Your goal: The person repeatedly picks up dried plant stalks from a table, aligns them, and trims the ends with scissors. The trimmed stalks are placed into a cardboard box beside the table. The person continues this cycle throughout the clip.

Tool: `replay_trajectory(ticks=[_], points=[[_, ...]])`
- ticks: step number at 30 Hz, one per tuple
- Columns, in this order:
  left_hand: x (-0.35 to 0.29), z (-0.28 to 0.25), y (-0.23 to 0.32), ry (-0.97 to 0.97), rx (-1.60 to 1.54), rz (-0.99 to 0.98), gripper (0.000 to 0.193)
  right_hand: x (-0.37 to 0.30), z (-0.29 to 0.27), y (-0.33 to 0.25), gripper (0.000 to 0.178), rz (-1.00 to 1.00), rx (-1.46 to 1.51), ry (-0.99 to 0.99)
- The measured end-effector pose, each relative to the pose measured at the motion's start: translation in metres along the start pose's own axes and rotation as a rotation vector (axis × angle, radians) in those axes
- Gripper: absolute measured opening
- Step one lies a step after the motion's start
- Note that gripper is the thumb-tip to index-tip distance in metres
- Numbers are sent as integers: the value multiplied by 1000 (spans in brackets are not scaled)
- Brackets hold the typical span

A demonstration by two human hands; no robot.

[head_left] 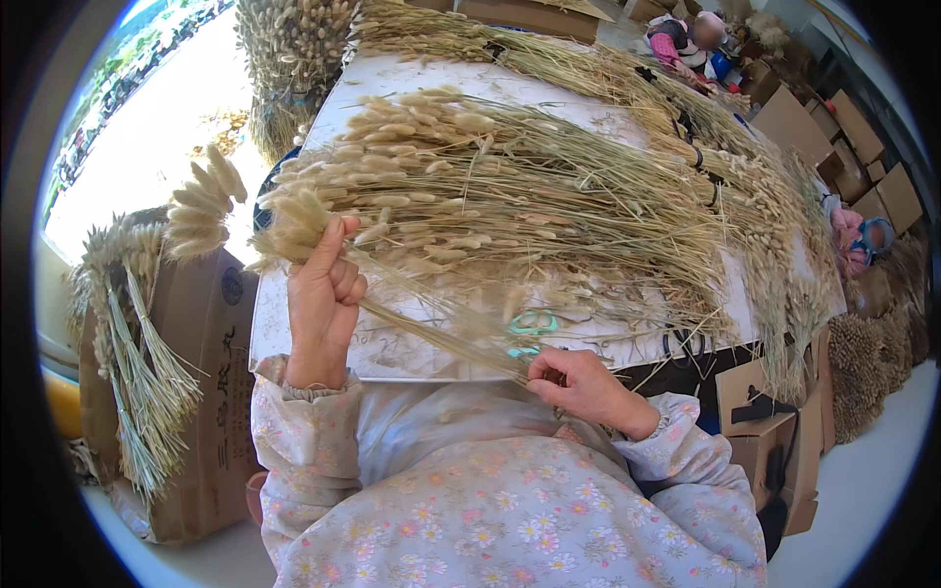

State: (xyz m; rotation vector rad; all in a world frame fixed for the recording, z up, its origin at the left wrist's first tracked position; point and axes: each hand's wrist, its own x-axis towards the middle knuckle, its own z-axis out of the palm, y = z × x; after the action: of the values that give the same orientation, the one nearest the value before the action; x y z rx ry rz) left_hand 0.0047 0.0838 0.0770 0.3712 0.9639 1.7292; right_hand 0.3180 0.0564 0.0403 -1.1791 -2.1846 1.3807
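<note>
My left hand is closed around a small bunch of dried bunny tail grass, just below its fluffy heads. The stems slant down to the right, some smeared by motion, and their ends reach my right hand. That hand's fingers are pinched together on the stem ends at the table's near edge. Beyond both hands, a large loose pile of the same dried grass covers the white table, heads to the left. Scissors with teal handles lie just beyond my right hand, partly under stems.
Tied bundles line the table's far and right sides. On the left, a cardboard box stands with a grass bundle on it. An open carton stands at right. Two other people sit farther off.
</note>
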Motion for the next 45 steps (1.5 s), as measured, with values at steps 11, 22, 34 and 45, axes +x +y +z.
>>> replay_trajectory(ticks=[11, 22, 34, 45], points=[[1, -3, 0, -20, -24, -3, 20, -1, -15, -11, 9, 267, 332, -122], [2, -10, 7, 1, -66, 22, 18, -53, -54, 45, 10, 171, -677, -244], [-62, 22, -3, -248, 17, 34, 21, 18, -20, -60, 37, -489, -430, 334], [-74, 21, 16, -327, 73, 50, 29, 61, 10, -104, 16, -298, 189, 105]])
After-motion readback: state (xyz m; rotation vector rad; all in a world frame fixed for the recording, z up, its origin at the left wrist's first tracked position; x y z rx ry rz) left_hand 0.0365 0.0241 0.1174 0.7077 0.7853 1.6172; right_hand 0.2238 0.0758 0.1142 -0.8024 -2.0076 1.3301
